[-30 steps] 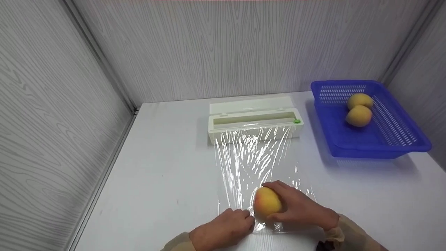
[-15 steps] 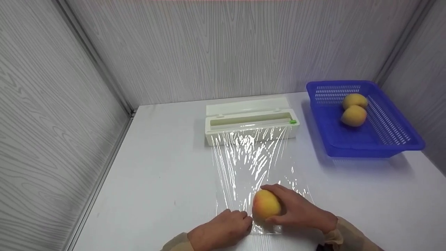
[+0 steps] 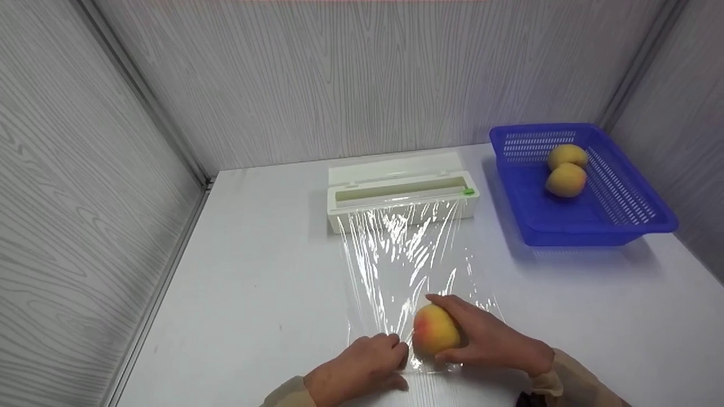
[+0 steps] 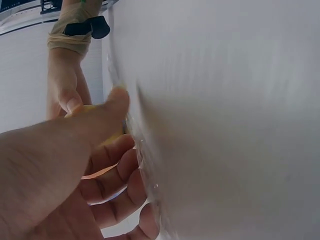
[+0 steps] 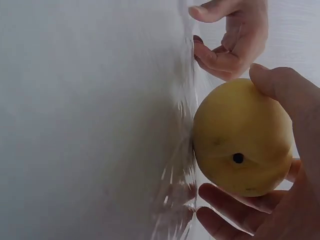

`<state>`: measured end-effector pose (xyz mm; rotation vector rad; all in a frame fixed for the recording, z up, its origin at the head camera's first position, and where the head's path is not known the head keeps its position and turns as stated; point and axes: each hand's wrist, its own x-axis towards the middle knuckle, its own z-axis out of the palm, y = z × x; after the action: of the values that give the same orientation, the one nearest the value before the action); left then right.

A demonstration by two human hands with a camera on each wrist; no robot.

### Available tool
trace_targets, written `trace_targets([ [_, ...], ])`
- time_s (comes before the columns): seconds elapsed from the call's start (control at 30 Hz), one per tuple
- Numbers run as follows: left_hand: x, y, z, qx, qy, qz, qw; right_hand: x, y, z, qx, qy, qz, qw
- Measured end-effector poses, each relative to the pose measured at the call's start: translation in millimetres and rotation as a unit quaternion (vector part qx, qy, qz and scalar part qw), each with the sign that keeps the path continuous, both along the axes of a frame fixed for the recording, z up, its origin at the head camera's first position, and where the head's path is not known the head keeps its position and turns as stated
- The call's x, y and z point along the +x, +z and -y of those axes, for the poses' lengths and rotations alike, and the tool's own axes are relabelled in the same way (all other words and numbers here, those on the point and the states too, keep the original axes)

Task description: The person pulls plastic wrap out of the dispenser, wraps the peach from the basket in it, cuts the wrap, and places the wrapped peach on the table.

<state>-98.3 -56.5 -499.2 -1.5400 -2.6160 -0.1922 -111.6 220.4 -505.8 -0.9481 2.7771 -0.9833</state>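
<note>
1. Far left, the white surface (image 3: 237,305) runs from its left edge toward the middle, and here come my left fingers (image 3: 400,354), loosely bent, thumb standing well clear, nothing gripped. Their tips are down at the near edge of the clear film (image 3: 396,265); whether they press it, I can't tell.

2. Next, the key gap: the peach (image 3: 435,330) lies directly to the right of my left knuckles, just beside them and apart. It's over the near end of the film, in front of the film box (image 3: 396,183), whose long side roughly follows the surface's back edge.

3. Look at this peach! Plump, yellow, a red blush on the side facing left, a dark spot showing in the right wrist view. It's near enough round that I can't call a long axis. That same view has it touching the film.

4. Now right: my right fingers (image 3: 449,303) are clearly nearer, curved about its right side, opened only to its width, thumb on one side, the others opposite. I've got hold of it.

5. Far right, toward the surface's back right corner: the blue basket (image 3: 588,237), with two more peaches (image 3: 566,180) touching inside.
</note>
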Motion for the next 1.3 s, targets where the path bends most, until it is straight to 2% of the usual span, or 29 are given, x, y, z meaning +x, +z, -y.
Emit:
trace_targets([
  [0.2,1.0,-5.3,-2.1,-0.009,0.016,-0.028,0.9994,1.4,-2.7,-4,-0.004,0.010,-0.007,0.9999],
  [0.37,2.9,-8.0,-1.3,0.014,0.017,-0.085,0.9961,-0.1,-3.5,0,-0.031,-0.010,-0.027,0.9991],
  [0.47,2.9,-8.2,-1.7,0.028,0.017,-0.113,0.9930,-3.9,-0.2,6,-0.040,-0.027,-0.056,0.9972],
  [0.63,3.0,-7.7,-4.5,0.010,0.025,-0.099,0.9947,-10.9,3.7,18,0.007,-0.032,-0.109,0.9935],
  [0.87,4.7,-7.2,-5.9,-0.004,0.015,-0.098,0.9950,-15.4,-1.6,24,0.004,-0.068,-0.125,0.9898],
  [1.0,5.2,-6.3,-5.3,-0.006,0.017,-0.094,0.9954,-15.8,-1.1,24,0.034,-0.065,-0.135,0.9881],
  [1.07,5.3,-6.2,-5.4,-0.005,0.017,-0.091,0.9957,-15.4,0.9,21,0.044,-0.055,-0.128,0.9893],
  [1.13,5.3,-5.8,-5.5,-0.008,0.018,-0.088,0.9959,-15.0,4.1,18,0.035,-0.048,-0.098,0.9934],
  [1.23,4.8,-5.4,-6.1,-0.017,0.022,-0.069,0.9972,-16.0,9.9,14,-0.017,-0.033,-0.019,0.9991],
  [1.3,4.3,-5.3,-6.5,-0.024,0.027,-0.054,0.9979,-17.3,13.0,13,-0.051,-0.020,0.033,0.9979],
])
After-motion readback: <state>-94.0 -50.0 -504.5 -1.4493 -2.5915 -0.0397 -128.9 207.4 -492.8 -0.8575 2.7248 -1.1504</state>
